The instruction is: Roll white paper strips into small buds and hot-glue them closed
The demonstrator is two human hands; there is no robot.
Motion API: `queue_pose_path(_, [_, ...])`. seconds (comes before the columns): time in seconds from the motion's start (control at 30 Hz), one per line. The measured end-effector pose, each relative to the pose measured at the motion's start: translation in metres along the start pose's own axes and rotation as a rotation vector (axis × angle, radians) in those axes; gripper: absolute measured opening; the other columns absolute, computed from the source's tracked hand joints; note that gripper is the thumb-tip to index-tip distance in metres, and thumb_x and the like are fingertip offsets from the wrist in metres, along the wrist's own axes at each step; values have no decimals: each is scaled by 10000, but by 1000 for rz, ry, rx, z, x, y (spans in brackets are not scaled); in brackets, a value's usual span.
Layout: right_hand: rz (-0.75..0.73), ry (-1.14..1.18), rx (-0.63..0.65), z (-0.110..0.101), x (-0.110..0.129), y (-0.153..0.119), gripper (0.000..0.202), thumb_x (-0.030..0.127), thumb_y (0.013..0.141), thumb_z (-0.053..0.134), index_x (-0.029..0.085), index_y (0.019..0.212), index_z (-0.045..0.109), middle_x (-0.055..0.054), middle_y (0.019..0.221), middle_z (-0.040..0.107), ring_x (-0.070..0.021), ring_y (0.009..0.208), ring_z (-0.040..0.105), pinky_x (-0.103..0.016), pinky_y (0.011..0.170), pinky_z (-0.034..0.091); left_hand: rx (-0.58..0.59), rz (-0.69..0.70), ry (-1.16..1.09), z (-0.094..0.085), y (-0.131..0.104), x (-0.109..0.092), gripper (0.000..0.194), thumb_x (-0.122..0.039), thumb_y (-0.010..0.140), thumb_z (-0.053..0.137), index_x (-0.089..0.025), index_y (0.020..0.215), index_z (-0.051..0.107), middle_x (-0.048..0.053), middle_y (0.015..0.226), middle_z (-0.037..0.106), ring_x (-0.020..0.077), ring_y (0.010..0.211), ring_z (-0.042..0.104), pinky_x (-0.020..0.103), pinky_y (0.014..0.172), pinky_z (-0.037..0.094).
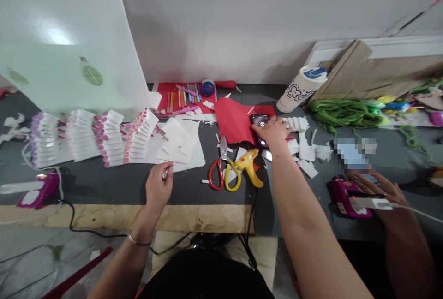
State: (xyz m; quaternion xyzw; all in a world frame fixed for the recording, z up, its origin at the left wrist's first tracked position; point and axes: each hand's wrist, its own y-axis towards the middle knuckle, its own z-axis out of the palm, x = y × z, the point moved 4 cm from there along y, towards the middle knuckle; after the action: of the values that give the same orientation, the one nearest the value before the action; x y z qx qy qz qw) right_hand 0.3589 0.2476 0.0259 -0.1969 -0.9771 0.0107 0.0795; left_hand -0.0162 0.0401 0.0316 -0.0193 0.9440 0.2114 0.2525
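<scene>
Left hand (158, 183): I saw it curled at the near edge of the loose white paper pieces (180, 144), fingertips pinched on a small white scrap; the pinch appeared to keep the scrap from sliding.
Right hand (275, 134): it lay flat, fingers spread, on a black phone (260, 121) resting on the red paper sheet (235, 121); nothing was gripped, and the palm pressure appeared to steady the phone.
Cutting and gluing tools: one pair of scissors (221, 170) with a red and a yellow loop, and one yellow glue gun (249, 165), lay between the hands, within reach of either.
Card stacks (93, 140): I counted four fanned rows of white cards, far left.
Purple glue guns: two, one at left (38, 188), one at right (346, 193).
Other person's hand (380, 193): it rested beside the right purple gun.
Tumbler (302, 89): one, tilted against the board.
</scene>
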Motion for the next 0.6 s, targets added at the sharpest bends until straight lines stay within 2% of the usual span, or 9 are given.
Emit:
queue_pose_path(0.2, [17, 1, 22, -5, 3, -4, 845, 633, 833, 605, 29, 1412, 495, -292, 1453, 479, -419, 1372, 417, -632, 1111, 345, -15, 15, -7, 0, -1, -1, 283, -359, 1013, 471, -178, 1061, 683, 107, 991, 755, 217, 910, 702, 356, 873, 568])
queue_pose_path(0.37, [28, 48, 108, -7, 1, -5, 880, 697, 863, 548, 32, 1436, 488, -310, 1488, 446, -429, 1402, 403, -624, 1135, 325, -18, 2, 0, 0, -1, 1, 287, -368, 1011, 475, -179, 1060, 684, 107, 993, 755, 216, 912, 703, 352, 876, 565])
queue_pose_path(0.43, [60, 123, 98, -10, -9, -4, 851, 699, 907, 481, 30, 1433, 492, -315, 1464, 469, -437, 1393, 425, -612, 1137, 329, -19, -3, -4, -2, -1, 3, 290, -374, 1012, 477, -179, 1057, 687, 107, 993, 756, 213, 897, 705, 347, 864, 569])
queue_pose_path(0.5, [87, 196, 67, -15, -26, -7, 763, 637, 965, 393, 40, 1429, 496, -305, 1428, 507, -424, 1378, 457, -584, 1138, 341, -24, -7, -5, -5, 0, 5, 294, -380, 1011, 477, -178, 1051, 687, 110, 991, 756, 212, 882, 704, 343, 848, 572])
queue_pose_path(0.6, [75, 248, 34, -20, -51, -23, 681, 556, 984, 358, 77, 1456, 462, -254, 1397, 556, -382, 1361, 481, -526, 1131, 369, -34, -15, -3, -6, 2, 7, 290, -380, 1007, 479, -179, 1048, 686, 109, 980, 755, 210, 863, 699, 343, 834, 572])
